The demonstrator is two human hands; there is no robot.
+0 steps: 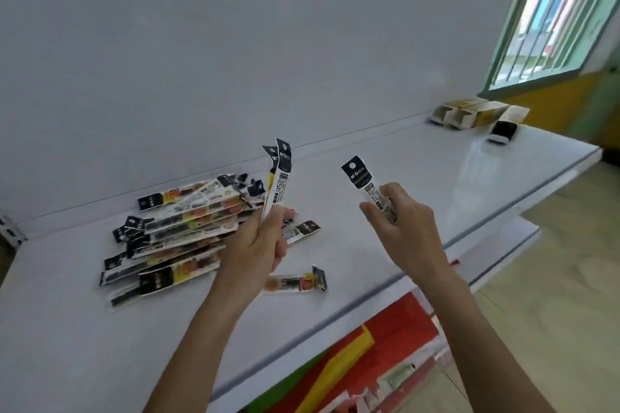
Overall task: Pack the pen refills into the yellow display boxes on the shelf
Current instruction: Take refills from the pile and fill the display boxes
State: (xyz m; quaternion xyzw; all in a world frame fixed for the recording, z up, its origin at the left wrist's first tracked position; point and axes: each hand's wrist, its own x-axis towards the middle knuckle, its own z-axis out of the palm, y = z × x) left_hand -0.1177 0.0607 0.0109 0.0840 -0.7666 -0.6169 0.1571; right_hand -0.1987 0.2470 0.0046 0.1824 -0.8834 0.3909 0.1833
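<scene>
A heap of pen refill packets (177, 228) lies on the white shelf (436, 178) at the left. My left hand (261, 241) grips two refill packets (278, 178) upright above the heap's right edge. To its right, my right hand (399, 221) pinches a single refill packet (365, 188), black header up. Two loose packets lie on the shelf, one (302, 230) behind my left hand and one (295, 282) below it. The yellow display boxes (476, 114) lie on their sides at the shelf's far right end, against the back panel.
A black and white box (503, 132) sits just in front of the yellow boxes. The white back panel (235, 77) rises behind the shelf. A lower shelf (496, 251) and colourful items (352, 362) show beneath the front edge. Windows fill the right.
</scene>
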